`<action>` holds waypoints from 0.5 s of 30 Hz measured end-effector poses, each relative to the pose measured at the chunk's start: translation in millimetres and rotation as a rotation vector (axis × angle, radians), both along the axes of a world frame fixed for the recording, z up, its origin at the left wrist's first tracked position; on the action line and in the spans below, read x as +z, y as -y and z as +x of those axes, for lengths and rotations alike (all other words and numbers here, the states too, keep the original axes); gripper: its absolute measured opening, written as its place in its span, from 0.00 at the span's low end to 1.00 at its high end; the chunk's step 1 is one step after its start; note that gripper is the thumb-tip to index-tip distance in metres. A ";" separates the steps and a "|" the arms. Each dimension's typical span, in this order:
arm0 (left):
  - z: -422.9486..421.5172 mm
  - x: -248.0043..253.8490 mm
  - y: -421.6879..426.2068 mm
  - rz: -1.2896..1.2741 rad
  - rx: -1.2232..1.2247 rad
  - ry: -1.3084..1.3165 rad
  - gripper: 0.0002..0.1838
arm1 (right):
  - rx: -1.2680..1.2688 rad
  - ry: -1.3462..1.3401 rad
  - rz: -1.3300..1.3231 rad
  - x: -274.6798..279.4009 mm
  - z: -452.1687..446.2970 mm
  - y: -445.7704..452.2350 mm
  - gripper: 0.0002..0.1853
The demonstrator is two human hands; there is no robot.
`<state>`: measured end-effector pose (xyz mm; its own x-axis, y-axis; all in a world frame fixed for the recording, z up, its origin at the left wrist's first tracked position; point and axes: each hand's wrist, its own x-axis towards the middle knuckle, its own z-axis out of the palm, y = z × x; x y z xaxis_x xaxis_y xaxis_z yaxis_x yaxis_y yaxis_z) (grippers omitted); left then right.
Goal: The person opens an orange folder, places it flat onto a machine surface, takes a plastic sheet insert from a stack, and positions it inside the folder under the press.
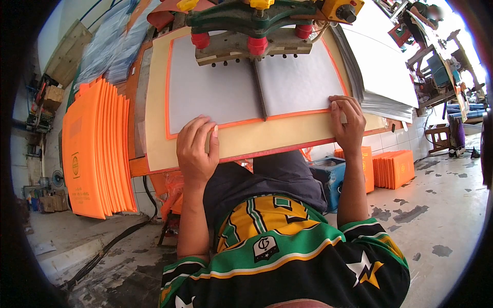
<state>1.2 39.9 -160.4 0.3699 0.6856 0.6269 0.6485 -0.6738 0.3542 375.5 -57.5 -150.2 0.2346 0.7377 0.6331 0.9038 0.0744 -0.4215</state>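
An orange folder (221,124) lies opened flat on a cream board (287,131), its two inner sides covered by pale translucent plastic sheets (215,84). At the folder's lower left corner, my left hand (197,146) has bent fingers and thumb close together on the edge. My right hand (348,123) pinches the lower right corner, thumb near the index finger. Over the folder's upper middle hangs a press head (254,43) with a dark green frame and red fittings, in line with the dark centre fold. The fingertips' undersides are hidden.
Orange folders (97,149) stand in a stack at the left, with clear plastic sheets (110,46) behind. A pile of white sheets (382,66) is on the right. More orange folders (393,169) and a blue container (328,179) sit below. Another person (426,18) is at the far right.
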 end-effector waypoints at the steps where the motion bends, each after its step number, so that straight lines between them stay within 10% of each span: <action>1: 0.0 0.0 0.0 0.002 0.000 -0.004 0.09 | 0.000 0.000 0.000 0.1 0.0 0.0 0.08; 15: 0.3 0.0 -0.8 0.013 -0.002 -0.001 0.08 | -0.001 -0.007 -0.005 1.1 -0.2 -0.3 0.09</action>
